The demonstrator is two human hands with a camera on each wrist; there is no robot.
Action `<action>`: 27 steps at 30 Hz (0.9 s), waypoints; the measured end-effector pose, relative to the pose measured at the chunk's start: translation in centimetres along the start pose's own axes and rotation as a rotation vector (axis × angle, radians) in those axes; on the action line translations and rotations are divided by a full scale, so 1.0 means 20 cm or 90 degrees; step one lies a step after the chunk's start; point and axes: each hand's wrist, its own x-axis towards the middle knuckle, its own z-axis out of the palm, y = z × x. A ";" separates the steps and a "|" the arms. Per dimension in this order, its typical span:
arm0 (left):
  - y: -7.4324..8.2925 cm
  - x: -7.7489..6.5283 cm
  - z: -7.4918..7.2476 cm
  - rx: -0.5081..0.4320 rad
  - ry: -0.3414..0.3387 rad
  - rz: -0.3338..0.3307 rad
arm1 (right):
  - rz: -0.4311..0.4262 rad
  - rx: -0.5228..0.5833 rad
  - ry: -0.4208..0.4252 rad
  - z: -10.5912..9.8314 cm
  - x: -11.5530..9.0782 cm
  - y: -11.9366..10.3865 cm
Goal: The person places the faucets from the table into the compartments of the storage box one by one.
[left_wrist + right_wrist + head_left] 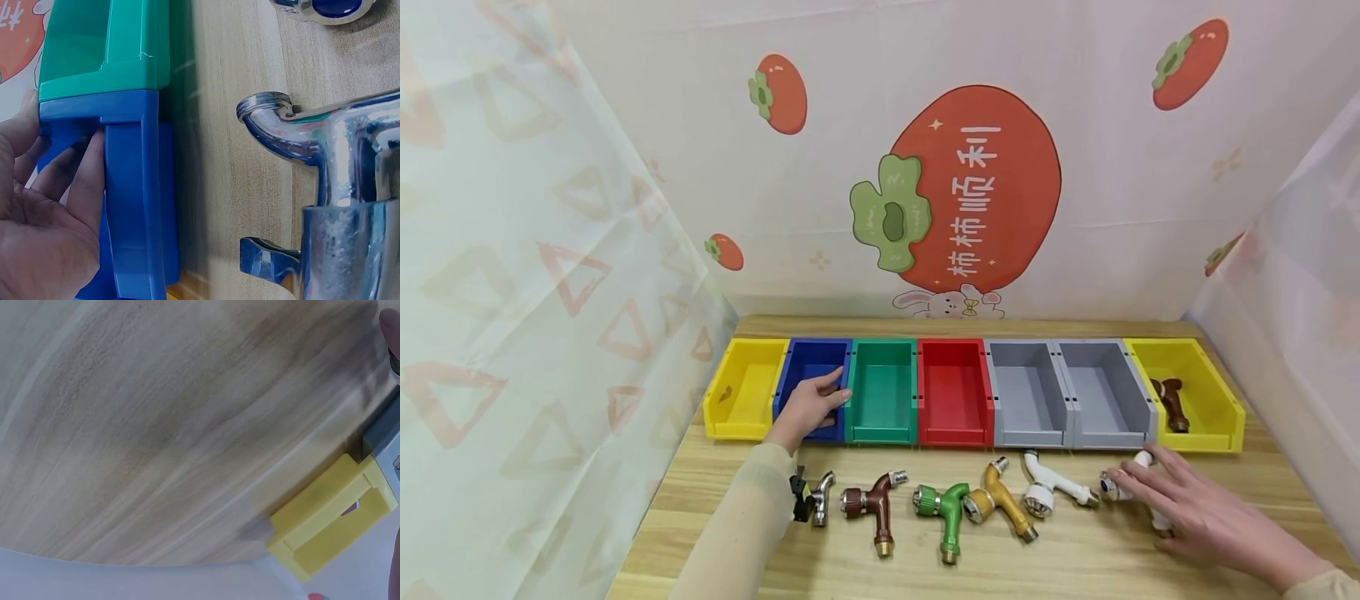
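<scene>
My left hand (pixel 811 407) reaches into the blue bin (pixel 131 200). Its thumb lies over the top of the wall beside the green bin (pixel 883 392), with the other fingers inside, so it grips that wall. Below the forearm lies a chrome tap (pixel 822 504) with a black handle, large in the left wrist view. At the right, my right hand (pixel 1206 508) spreads its fingers over a white tap (pixel 1142 458) on the table, partly covering it. Only bits of that hand show at the edge of the right wrist view; contact with the tap is unclear.
Between the hands lie a brown tap (pixel 876 504), a green tap (pixel 951 512), a yellow tap (pixel 1000 500) and another white tap (pixel 1052 483). Behind them stands a row of coloured bins; the right yellow bin (pixel 1206 442) contains a brown tap (pixel 1172 406). Cloth walls enclose the table.
</scene>
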 end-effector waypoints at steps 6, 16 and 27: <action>0.00 0.00 0.00 -0.001 -0.001 0.001 | 0.002 0.027 0.020 -0.02 0.03 0.01; -0.01 0.00 0.01 0.002 0.000 0.000 | -0.001 -0.005 0.056 -0.04 0.08 0.04; -0.01 0.00 0.01 0.008 0.001 0.011 | 0.038 -0.036 0.020 -0.08 0.17 0.10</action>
